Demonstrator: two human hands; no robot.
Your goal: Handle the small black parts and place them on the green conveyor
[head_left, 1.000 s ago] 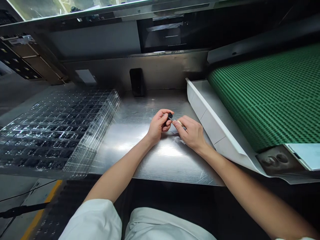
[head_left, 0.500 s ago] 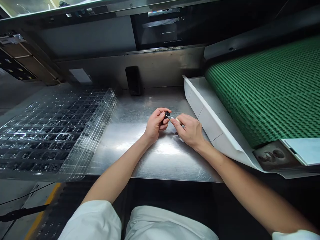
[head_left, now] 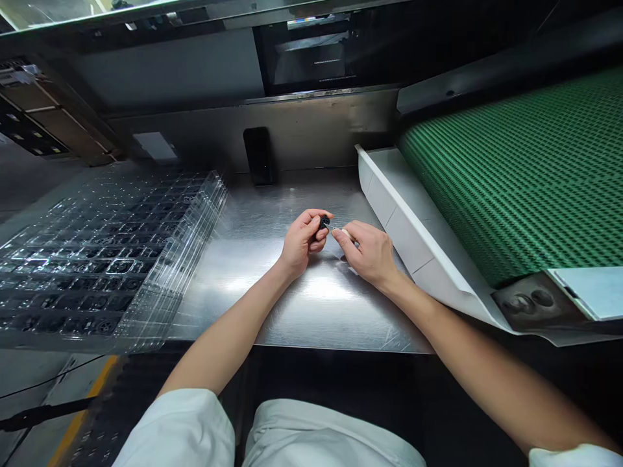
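Over the middle of the metal bench, my left hand (head_left: 300,243) is closed around a small round black part (head_left: 323,223), thumb and fingers pinching its sides. Facing it, my right hand (head_left: 368,251) grips a thin blade-like tool with a pale handle (head_left: 348,235). The tool's slim metal tip points left and meets the black part's face or edge; which one is too small to tell. My right palm hides most of the handle. Both hands are just above the bench surface (head_left: 243,259).
Left stands a stack of clear plastic trays (head_left: 121,259) with black parts in their pockets. A black phone (head_left: 259,155) leans against the back panel. On the right are a white trough (head_left: 418,233) and a green conveyor belt (head_left: 525,168).
Both hands stay in nearly the same place. The black part is turned slightly, and the tool's tip has shifted a little against it.
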